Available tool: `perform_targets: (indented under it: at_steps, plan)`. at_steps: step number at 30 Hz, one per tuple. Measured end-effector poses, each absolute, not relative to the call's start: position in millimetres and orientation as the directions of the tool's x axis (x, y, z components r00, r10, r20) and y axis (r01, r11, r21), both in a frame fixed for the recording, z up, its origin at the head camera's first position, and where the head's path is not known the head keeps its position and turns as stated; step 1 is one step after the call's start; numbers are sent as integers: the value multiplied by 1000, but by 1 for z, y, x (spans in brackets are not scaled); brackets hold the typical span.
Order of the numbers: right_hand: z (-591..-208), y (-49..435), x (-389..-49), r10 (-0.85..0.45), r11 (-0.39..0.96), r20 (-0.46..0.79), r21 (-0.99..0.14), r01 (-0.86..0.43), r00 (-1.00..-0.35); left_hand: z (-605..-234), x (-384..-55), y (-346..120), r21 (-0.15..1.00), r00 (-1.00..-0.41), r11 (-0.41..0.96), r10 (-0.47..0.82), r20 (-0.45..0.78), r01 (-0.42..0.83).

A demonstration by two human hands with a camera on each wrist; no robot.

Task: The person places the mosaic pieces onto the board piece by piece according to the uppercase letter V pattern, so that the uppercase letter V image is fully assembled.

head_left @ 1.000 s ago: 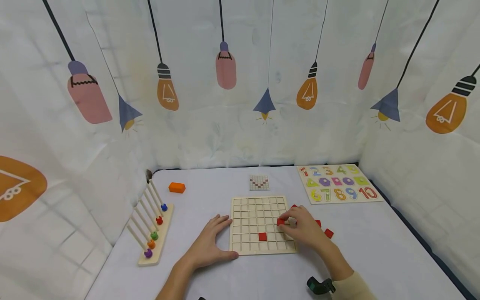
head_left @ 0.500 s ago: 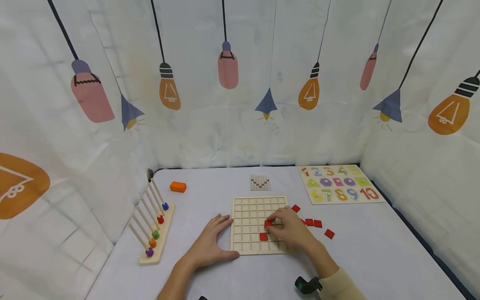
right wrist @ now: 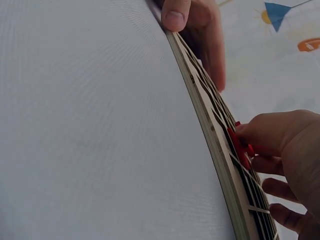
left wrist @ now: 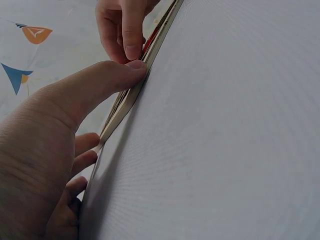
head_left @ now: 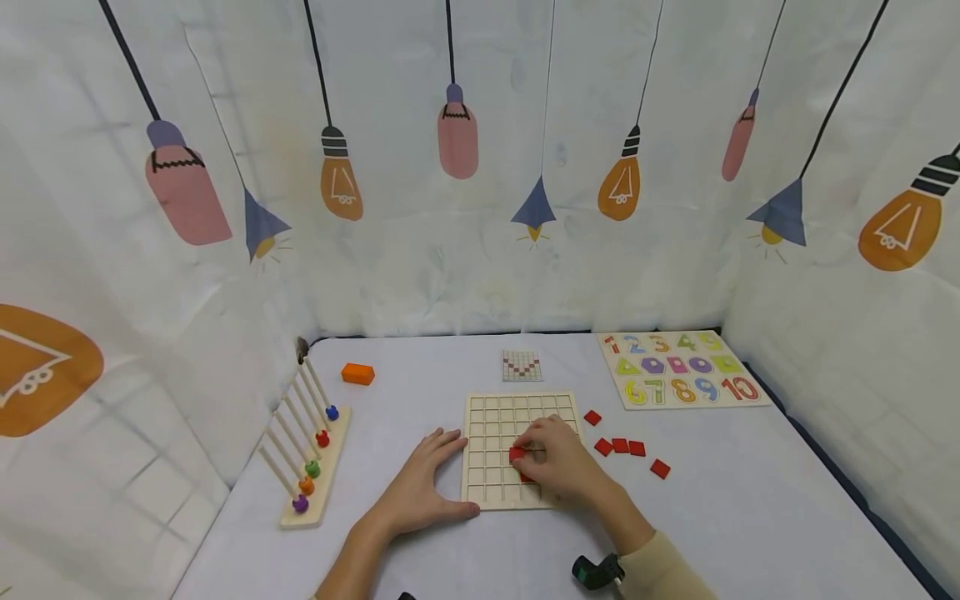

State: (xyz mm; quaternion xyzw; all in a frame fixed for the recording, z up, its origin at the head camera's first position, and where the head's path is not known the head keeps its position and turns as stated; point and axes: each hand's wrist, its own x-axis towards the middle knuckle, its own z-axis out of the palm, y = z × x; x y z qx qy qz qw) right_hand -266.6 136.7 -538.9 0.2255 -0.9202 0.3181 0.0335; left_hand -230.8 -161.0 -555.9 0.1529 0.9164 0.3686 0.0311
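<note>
A wooden grid board (head_left: 487, 417) lies flat on the white table. My right hand (head_left: 562, 458) pinches a small red square tile (head_left: 517, 454) between thumb and fingers, low over the grid. A second red tile (head_left: 526, 478) sits in the grid just below, partly covered by that hand. At the board's near left corner my left hand (head_left: 423, 486) rests with its fingers spread. Its thumb (left wrist: 117, 75) touches the near edge in the left wrist view, while its fingertips are along the left side. The right wrist view shows both red tiles close together.
Several loose red tiles (head_left: 619, 446) lie right of the board. Behind it is a small pattern card (head_left: 521, 365). A number puzzle (head_left: 682, 371) lies at the back right. On the left are an orange block (head_left: 357, 374) and a peg stand (head_left: 337, 450) with coloured beads.
My right hand has carried its red tile leftward across the grid, from near the right side to above the placed tile. The left hand has stayed at the board's corner.
</note>
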Motion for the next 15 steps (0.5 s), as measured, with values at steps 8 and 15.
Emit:
perform_targets:
  at_steps: [8,15]
  plan:
    - [-541,130,-268,-418,709,211,-532,-463,-884,-558,-232,-162,680,-950,683,305,66,267]
    - [-543,128,-269,-416,717,207,-524,-459,-885,-558,-232,-162,685,-950,680,308,57,262]
